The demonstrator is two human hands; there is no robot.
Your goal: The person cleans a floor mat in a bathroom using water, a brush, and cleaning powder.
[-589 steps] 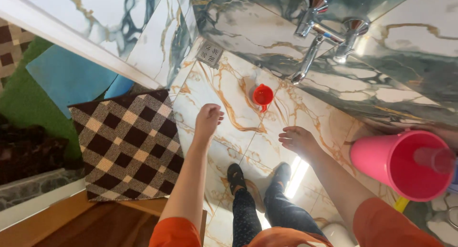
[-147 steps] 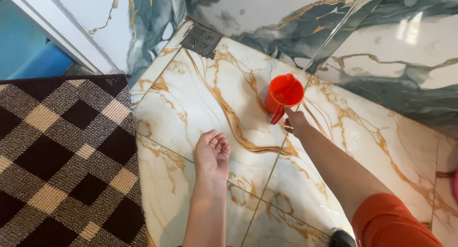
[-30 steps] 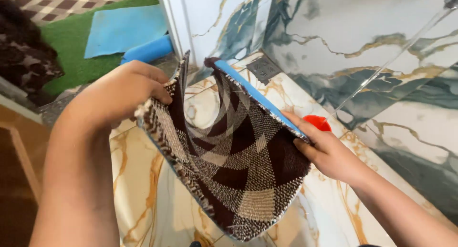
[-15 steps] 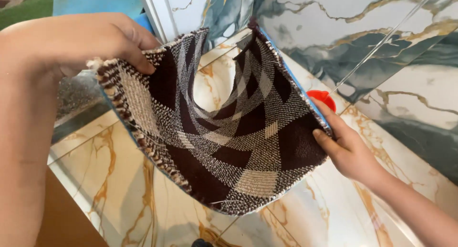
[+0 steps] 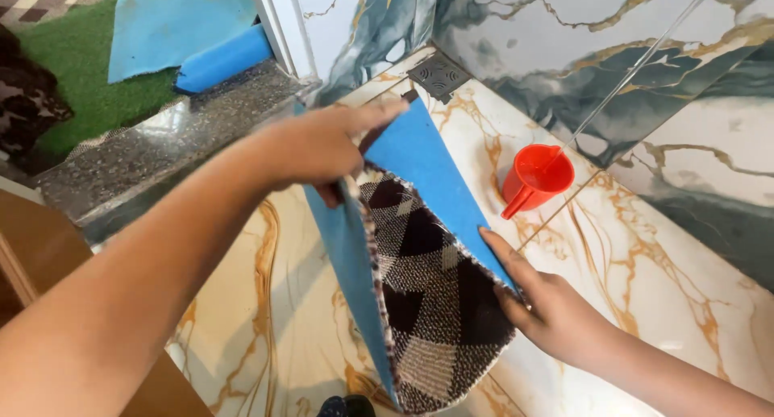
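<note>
I hold a brown-and-cream checked floor mat [image 5: 431, 296] with a blue backing, folded in half so the checked side faces inward. My left hand [image 5: 318, 147] grips the mat's upper edge from the left. My right hand [image 5: 548, 304] presses against the blue backing and holds the right edge lower down. The mat hangs above the marble floor [image 5: 266, 304]. A red plastic mug [image 5: 534, 178] stands on the floor beyond the mat, near the wall.
A square floor drain [image 5: 439, 73] sits in the corner by the marbled wall tiles [image 5: 580, 54]. A granite threshold [image 5: 153, 155] leads to green turf [image 5: 76, 70] with blue mats [image 5: 189, 34]. A wooden door edge [image 5: 24, 256] is at the left.
The mat has been folded tighter, with its blue backing turned outward. My left hand has moved right toward the centre, and the view has swung to show the red mug and drain.
</note>
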